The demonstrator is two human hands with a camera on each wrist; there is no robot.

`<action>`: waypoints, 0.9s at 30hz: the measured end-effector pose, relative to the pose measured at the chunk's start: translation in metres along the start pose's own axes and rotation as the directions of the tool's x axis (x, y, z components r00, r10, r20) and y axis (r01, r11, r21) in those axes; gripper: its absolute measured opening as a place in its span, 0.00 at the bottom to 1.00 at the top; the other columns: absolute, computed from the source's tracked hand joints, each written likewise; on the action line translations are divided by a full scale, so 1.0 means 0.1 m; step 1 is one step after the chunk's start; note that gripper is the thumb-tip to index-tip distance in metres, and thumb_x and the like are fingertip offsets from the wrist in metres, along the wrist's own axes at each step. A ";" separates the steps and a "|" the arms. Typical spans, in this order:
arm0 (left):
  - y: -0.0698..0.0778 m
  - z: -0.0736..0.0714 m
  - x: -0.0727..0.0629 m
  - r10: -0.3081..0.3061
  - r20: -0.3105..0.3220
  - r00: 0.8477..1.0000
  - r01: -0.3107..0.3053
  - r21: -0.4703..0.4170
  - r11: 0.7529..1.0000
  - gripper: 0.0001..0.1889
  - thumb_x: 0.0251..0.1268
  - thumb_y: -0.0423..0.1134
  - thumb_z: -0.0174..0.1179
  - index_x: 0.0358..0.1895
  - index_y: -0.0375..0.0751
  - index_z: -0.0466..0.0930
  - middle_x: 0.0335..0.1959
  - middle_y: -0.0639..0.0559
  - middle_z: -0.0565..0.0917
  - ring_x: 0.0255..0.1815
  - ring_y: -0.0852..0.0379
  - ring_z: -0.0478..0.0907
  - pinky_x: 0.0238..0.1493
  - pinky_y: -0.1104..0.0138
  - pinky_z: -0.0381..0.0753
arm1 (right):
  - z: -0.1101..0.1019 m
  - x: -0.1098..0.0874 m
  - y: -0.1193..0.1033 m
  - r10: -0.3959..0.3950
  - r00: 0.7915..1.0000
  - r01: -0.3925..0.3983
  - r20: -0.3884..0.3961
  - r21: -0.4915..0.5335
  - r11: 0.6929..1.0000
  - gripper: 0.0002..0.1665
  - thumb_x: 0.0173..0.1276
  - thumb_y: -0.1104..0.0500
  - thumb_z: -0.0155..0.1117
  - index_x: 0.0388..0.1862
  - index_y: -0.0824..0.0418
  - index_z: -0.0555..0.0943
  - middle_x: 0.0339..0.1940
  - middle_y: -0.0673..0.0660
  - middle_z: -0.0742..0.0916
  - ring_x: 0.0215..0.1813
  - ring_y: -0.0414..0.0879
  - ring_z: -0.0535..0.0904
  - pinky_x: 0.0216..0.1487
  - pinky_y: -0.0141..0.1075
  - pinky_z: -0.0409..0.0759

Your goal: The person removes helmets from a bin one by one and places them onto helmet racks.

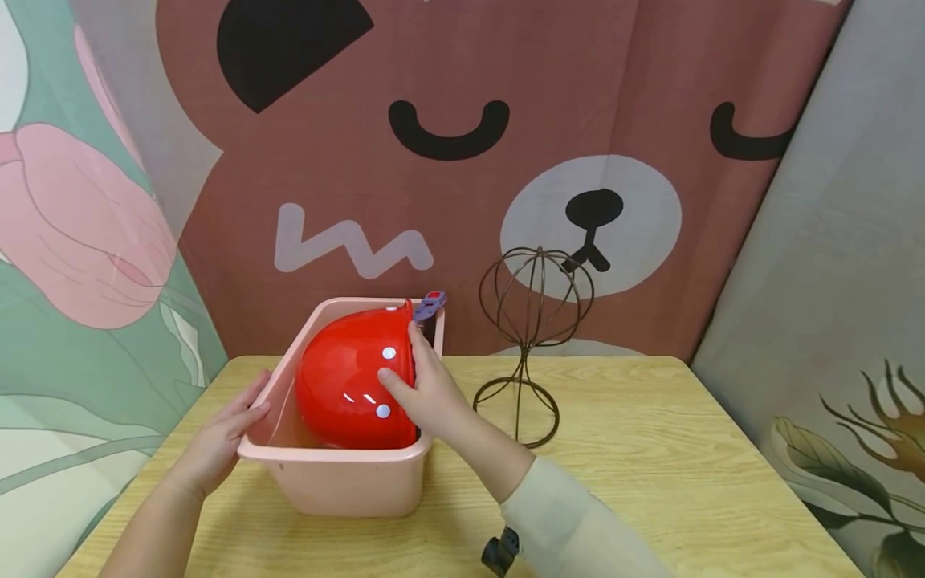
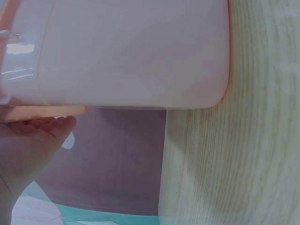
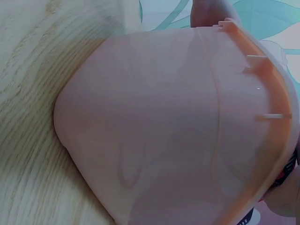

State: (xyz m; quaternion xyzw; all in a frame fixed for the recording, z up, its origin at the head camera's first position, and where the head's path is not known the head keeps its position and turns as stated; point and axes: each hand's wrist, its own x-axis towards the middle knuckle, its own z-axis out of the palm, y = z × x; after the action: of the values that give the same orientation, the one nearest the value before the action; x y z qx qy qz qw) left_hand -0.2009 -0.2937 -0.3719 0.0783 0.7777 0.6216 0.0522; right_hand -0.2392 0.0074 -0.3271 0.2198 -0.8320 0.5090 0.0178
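Note:
A red helmet with white dots lies tilted on its side inside a pink plastic bin. My right hand grips the helmet near its edge, thumb on the outer shell and the other fingers mostly hidden behind it. A purple buckle with a red patch shows at the helmet's edge, over the bin's back right rim. My left hand holds the bin's left rim; in the left wrist view its fingers lie under the rim. The bin's outer wall fills most of the right wrist view.
A brown wire stand with a round cage top stands on the wooden table, right of the bin. Behind the table hangs a curtain with a bear face. A black device sits by the right sleeve.

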 end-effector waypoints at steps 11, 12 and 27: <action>0.01 0.00 0.01 0.000 0.000 1.000 0.000 0.002 1.000 0.35 0.80 0.45 0.38 0.78 0.39 0.30 0.80 0.36 0.31 0.74 0.30 0.38 0.47 0.82 0.75 | 0.06 0.02 -0.05 0.056 0.998 -0.056 -0.009 -0.002 0.998 0.46 0.75 0.56 0.55 0.82 0.48 0.40 0.80 0.53 0.62 0.74 0.55 0.67 0.59 0.52 0.79; 0.01 0.00 0.01 0.001 0.000 1.000 -0.001 0.002 1.000 0.35 0.80 0.45 0.38 0.78 0.39 0.30 0.80 0.36 0.31 0.75 0.30 0.38 0.48 0.82 0.75 | 0.06 0.02 -0.05 0.065 0.998 -0.065 -0.009 0.004 0.998 0.46 0.75 0.56 0.55 0.82 0.47 0.40 0.79 0.53 0.63 0.74 0.55 0.67 0.59 0.51 0.79; 0.01 0.00 0.02 0.012 -0.001 1.000 -0.012 -0.002 1.000 0.36 0.79 0.44 0.39 0.78 0.37 0.29 0.79 0.36 0.29 0.77 0.29 0.31 0.48 0.86 0.71 | 0.11 0.04 0.02 0.076 0.991 -0.047 -0.106 0.253 0.966 0.42 0.76 0.61 0.53 0.81 0.46 0.47 0.79 0.51 0.64 0.72 0.55 0.69 0.58 0.50 0.79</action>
State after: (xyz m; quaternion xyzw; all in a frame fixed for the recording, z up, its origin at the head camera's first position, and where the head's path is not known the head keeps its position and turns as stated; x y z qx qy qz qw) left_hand -0.2026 -0.2929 -0.3708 0.0827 0.7766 0.6227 0.0482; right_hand -0.2412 -0.0023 -0.3332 0.1647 -0.7653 0.6219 0.0222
